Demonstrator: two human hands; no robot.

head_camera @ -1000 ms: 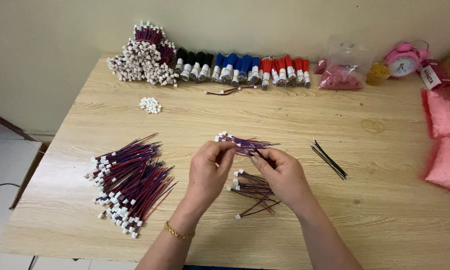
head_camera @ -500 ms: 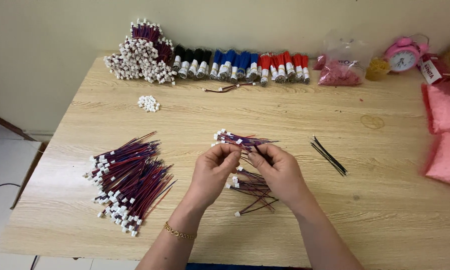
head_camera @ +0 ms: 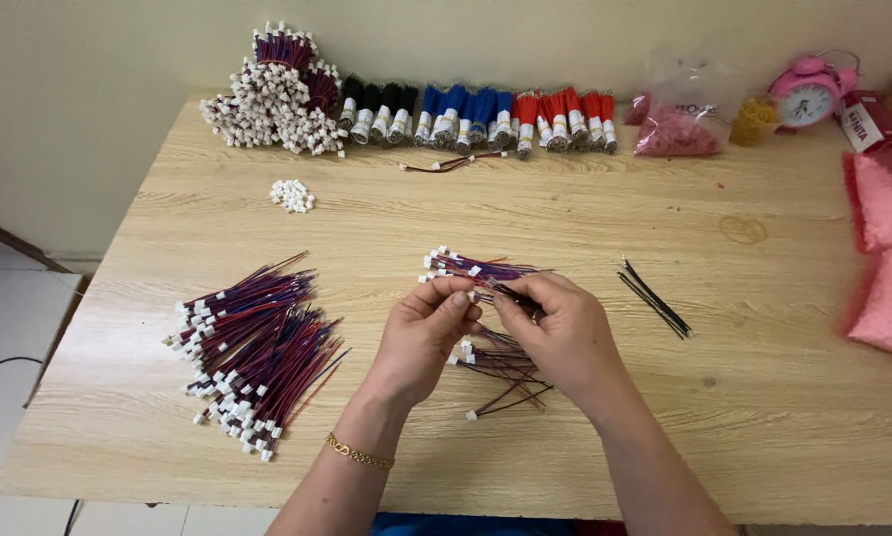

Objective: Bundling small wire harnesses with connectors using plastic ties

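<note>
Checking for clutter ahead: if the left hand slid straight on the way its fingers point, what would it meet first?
Probably the wire bundle pinched at the left hand fingertips; beyond that, bare table, though depth is unclear.

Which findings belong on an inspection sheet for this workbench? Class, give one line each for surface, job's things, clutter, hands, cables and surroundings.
Surface: light wooden table, with a faint ring mark at the right.
Job's things: small bundle of red-and-blue wires held between both hands; loose wires lying under them; large wire pile to the left.
Clutter: white connectors, black ties, tied bundles along the wall, pink bags, pink alarm clock.
Hands: left hand and right hand both pinch the small bundle.
Cables: dark cord on the floor at left.
Surroundings: plain wall, tiled floor.
</note>
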